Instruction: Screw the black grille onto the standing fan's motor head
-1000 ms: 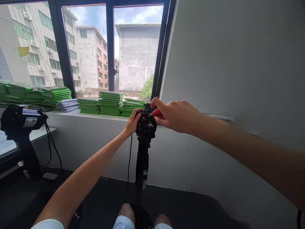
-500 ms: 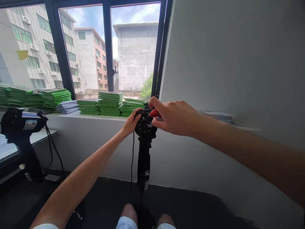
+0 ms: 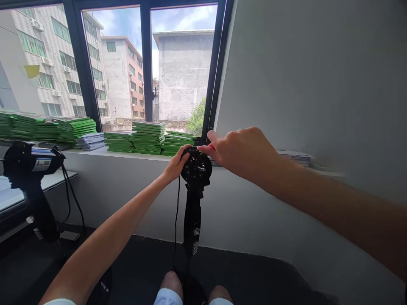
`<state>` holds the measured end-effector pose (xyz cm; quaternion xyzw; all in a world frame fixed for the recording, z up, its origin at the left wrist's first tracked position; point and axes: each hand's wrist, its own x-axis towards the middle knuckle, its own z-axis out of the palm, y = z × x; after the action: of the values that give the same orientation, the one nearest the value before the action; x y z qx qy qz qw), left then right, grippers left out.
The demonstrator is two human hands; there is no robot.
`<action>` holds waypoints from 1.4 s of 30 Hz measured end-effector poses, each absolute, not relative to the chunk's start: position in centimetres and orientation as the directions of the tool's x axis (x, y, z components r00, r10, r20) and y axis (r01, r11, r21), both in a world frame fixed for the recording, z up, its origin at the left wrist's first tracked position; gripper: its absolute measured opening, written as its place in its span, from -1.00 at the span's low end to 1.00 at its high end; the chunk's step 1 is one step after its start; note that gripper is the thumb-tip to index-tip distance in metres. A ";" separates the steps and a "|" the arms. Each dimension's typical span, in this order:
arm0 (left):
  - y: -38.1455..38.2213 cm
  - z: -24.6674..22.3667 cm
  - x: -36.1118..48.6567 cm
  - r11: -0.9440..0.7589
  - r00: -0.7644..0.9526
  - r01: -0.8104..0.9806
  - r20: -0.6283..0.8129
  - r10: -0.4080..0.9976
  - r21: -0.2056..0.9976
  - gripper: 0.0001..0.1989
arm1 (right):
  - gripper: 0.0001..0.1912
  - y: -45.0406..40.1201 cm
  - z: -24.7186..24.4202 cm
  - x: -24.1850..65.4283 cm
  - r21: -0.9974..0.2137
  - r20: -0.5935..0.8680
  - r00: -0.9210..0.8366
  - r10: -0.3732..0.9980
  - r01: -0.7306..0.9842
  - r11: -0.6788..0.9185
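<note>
In front of me stands a black device with a round, open-faced head [image 3: 191, 171] on a thick upright handle [image 3: 192, 218]. Its face shows small white marks and a silvery metal piece slightly right of centre. My left hand [image 3: 175, 166] grips the upper left of the rim, thumb on the front and fingers behind. At the upper right of the head, my right hand [image 3: 237, 148] is closed around a small red object [image 3: 210, 145]. Most of that object is hidden by the fingers, so its kind cannot be made out.
Green-edged stacks of booklets [image 3: 148, 139] line the windowsill, with paler stacks [image 3: 91, 142] among them. A similar black device [image 3: 30, 169] with cables stands at the left by a table [image 3: 65, 178]. A thin black cord [image 3: 176, 212] hangs beside the handle. More papers [image 3: 297, 158] lie behind my right forearm.
My right hand has drawn back to the right and slightly up from the face of the head, uncovering more of it. The red object shows less. My left hand keeps its grip.
</note>
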<state>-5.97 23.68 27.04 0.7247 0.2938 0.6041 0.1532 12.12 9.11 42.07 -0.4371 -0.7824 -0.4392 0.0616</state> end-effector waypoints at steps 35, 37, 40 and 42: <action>23.6 26.9 -5.7 -0.800 0.056 0.266 0.820 0.569 0.537 -0.64 | -0.50 9.2 41.9 12.7 0.535 0.464 -0.534 0.707 0.805 0.257; 23.7 26.8 -5.7 -0.801 0.056 0.261 0.820 0.569 0.538 -0.64 | -0.56 9.2 41.8 12.7 0.504 0.420 -0.578 0.700 0.790 0.351; 23.8 26.8 -5.7 -0.809 0.047 0.253 0.828 0.559 0.531 -0.64 | -0.54 9.3 41.7 12.9 0.534 0.443 -0.589 0.676 0.779 0.329; 23.8 26.8 -5.7 -0.811 0.039 0.248 0.831 0.554 0.529 -0.64 | -0.47 9.4 41.7 13.0 0.567 0.489 -0.551 0.676 0.790 0.234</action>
<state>-5.74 23.84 26.78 0.7107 0.2822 0.6329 0.1210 12.96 9.43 41.66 -0.4683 -0.7822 -0.4047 0.0704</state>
